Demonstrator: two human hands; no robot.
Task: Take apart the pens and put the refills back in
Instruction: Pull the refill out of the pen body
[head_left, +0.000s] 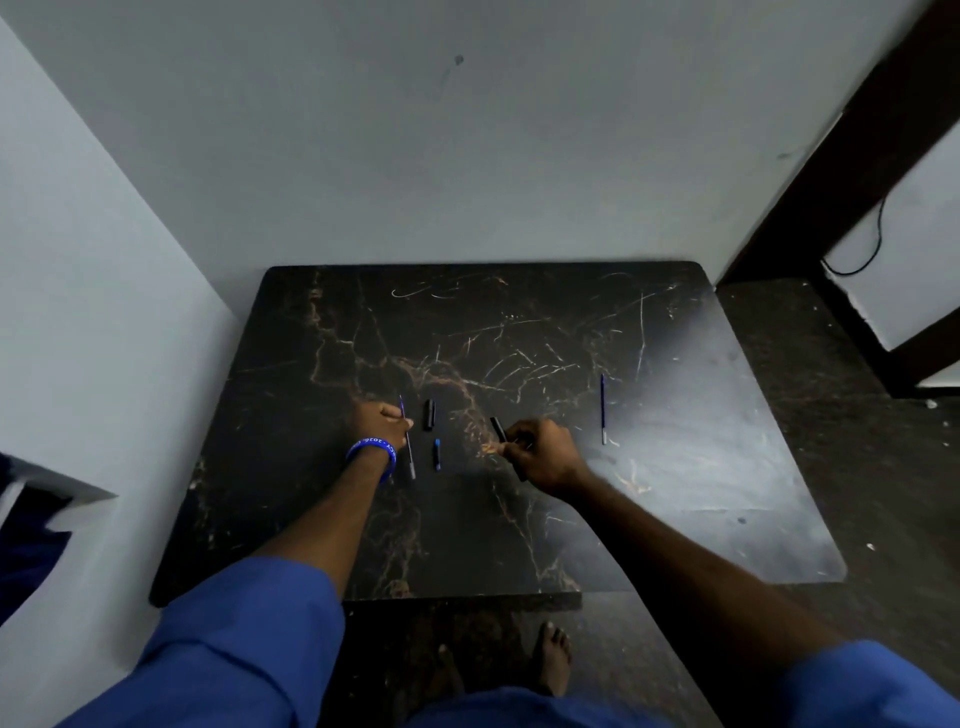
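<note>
Person stands at a dark marble-look table (519, 322) w/ orange-gold veining and pale scratches, pushed into a corner of pale walls. Both arms reach fwd, blue sleeves pushed up to the forearms.

L hand (382, 423) is curled, fingers closed around a thin refill (407, 439), gripping it near the upper part. Refill runs roughly front-to-back, slightly tilted; its purple-blue end sticks out past the knuckles, its grey metal end points toward the person and lies low over or on the tabletop, can't tell if touching. Blue wristband (372, 453) w/ white lettering sits on the L wrist.

R hand (540, 452) is closed too, fingertips pinched on a black pen barrel (497, 427) that pokes out up-left from the fingers. Something small and pale shows at the fingertips, too blurred to ID.

Between the hands, loose on the table: a short black pen piece (429, 414), lying front-to-back just right of the refill's upper end, apart from it; nearer the person, a small dark piece w/ a blue tip (437, 454), also front-to-back, just right of the refill's lower end.

Well off to the R of the R hand, a second refill (603, 409) lies alone on the table, front-to-back, blue shaft w/ a silvery end toward the person.

Below the table's near edge, bare feet (553, 660) on a dark floor. At far R, a dark wood frame (841, 171) w/ a thin black cable (878, 234) hanging beside it.
</note>
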